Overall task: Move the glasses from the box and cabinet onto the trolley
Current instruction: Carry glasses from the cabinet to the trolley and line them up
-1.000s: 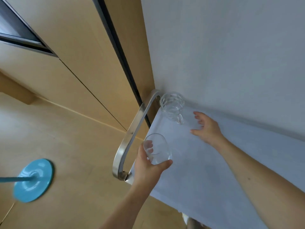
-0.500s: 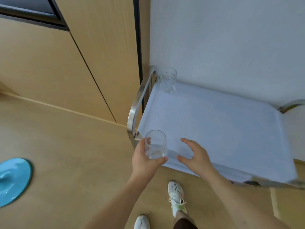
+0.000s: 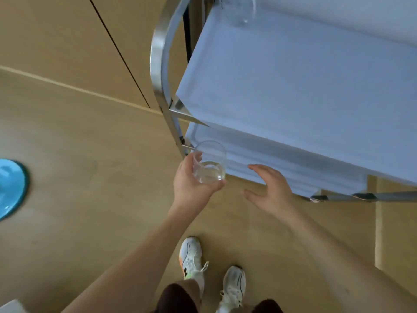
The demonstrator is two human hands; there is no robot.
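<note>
Left hand: the left hand [image 3: 191,188] has its fingers and thumb curled round a clear tumbler [image 3: 210,162], holding it upright near the trolley's front-left corner, level with the lower shelf edge.
Clear tumbler: off every surface, in the air just in front of the lower shelf [image 3: 259,159]; rim up, thick base resting against the thumb.
Right hand: the right hand [image 3: 270,188] is spread, fingers relaxed and apart, holding nothing, its fingertips at the lower shelf's front edge; whether they touch it I cannot tell.
Second glass: a patterned glass [image 3: 239,10] stands at the far-left corner of the trolley's top shelf [image 3: 304,82], partly cut off by the picture's top edge.
Trolley: steel frame [image 3: 161,64], curved handle at the left, pale blue-white shelves, parked against wooden cabinet panels [image 3: 67,41].
Floor: wood floor [image 3: 90,166], a blue round base [image 3: 11,188] at the left edge, two white trainers [image 3: 191,256] below.
</note>
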